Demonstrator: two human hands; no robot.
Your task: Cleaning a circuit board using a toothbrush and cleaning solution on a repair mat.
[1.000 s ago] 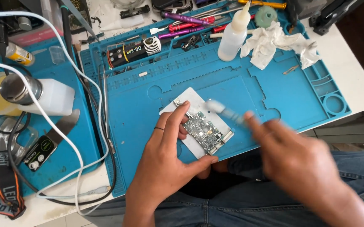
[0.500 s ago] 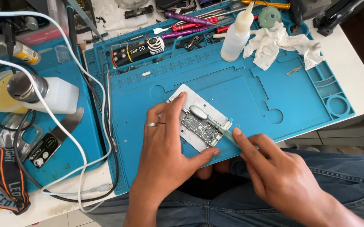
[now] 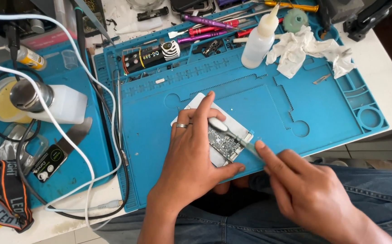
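1. Since half a second ago, the brush [image 3: 232,135] is sitting further up the circuit board [image 3: 225,143], its white head now near my left forefinger, and my right hand [image 3: 309,190] is lying a little lower right than before.
2. I am pinching the brush's pale green handle with my right hand, fingers closed around it just below the centre of the frame.
3. Its long axis is running diagonally, the head pointing to the upper left and the handle trailing to the lower right into my grip.
4. I am pressing my left hand [image 3: 191,153] down on the white plate [image 3: 196,103] under the board, fingers spread flat, thumb braced against the board's lower edge, a ring showing on one finger.
5. Board and plate are resting on the blue work mat [image 3: 259,104], centre of the frame.
6. A white squeeze bottle [image 3: 260,40] and crumpled tissue [image 3: 304,49] are lying at the mat's upper right, well apart from my hands.
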